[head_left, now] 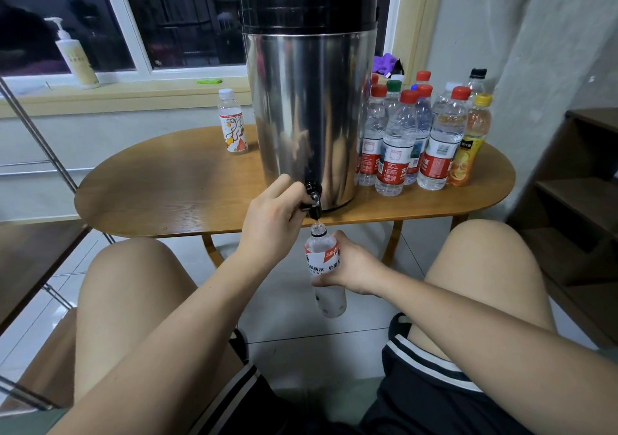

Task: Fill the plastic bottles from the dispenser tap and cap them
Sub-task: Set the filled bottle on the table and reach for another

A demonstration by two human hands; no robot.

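Note:
A steel dispenser [309, 107] with a black lid stands on the wooden table [167, 194]. Its black tap [313, 200] juts over the table's front edge. My left hand [272, 215] grips the tap lever. Just below the spout, my right hand [351, 264] holds an uncapped clear bottle [322, 254] with a white and red label. Its mouth sits right under the spout, and water fills its lower part.
Several capped bottles [418, 140] with mostly red caps cluster right of the dispenser, with an orange drink bottle [470, 143] at their edge. A small white-capped bottle [232, 122] stands to the left. A pump bottle [75, 56] sits on the windowsill. Dark shelves [582, 200] stand at right.

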